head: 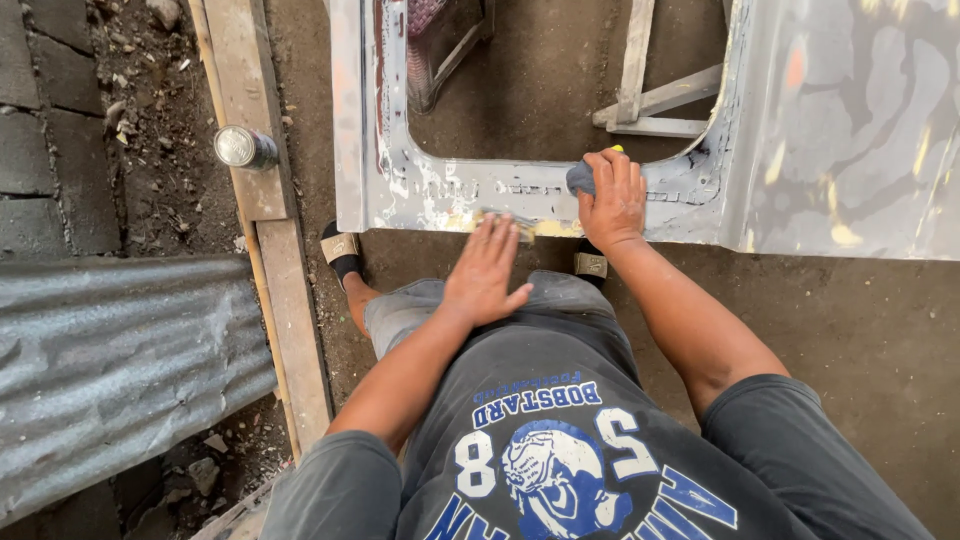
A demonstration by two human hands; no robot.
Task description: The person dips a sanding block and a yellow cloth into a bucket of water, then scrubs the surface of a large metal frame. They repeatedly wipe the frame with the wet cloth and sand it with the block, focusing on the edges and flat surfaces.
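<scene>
1. Grey car body panel (pixel 500 190) with a window-shaped cutout, propped over the dirt floor (pixel 860 320), directly ahead of the person.
2. Right hand (pixel 613 200) pressed on the lower frame strip, fingers curled down over a dark sanding pad (pixel 580 177) with a yellow edge peeking past the fingertips; clamped on the pad.
3. Left hand (pixel 487 270) flat, fingers together and extended, palm down near the strip's bottom edge; holding nothing. Contact with the metal likely, not certain.
4. Progress, judged from the surface: strip around the hands patchy, white and yellowish filler spots (pixel 440 195) showing through grey, so sanding looks partly done there.
5. Big right section of the panel (pixel 850 130) mottled with filler blotches, looks rough, probably not finished.
6. Left upright of the frame (pixel 350 110) looks more even.
7. Round metal can (pixel 240 146) on a wooden plank (pixel 270 200), well apart to the left; corrugated sheet (pixel 110 360) below it.
</scene>
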